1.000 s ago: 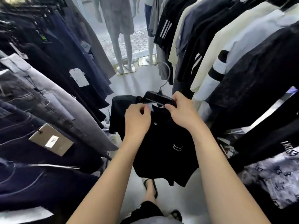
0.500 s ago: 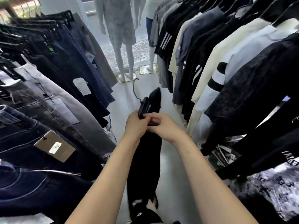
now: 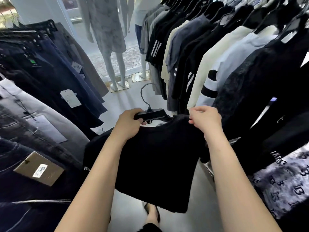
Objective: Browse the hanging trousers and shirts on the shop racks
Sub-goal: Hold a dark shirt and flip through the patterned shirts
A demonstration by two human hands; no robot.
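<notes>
Your left hand grips the black plastic hanger; your right hand pinches the black cotton T-shirt, which could slip off if tugged.

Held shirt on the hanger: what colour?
Black shirt, plain apart from small white sleeve lettering; head view.

Left hand covers the black hanger's near end; the black shirt hides its far arm. At nine o'clock, the brown tag's print is too blurred to read. Three o'clock shirts run off-frame.
</notes>
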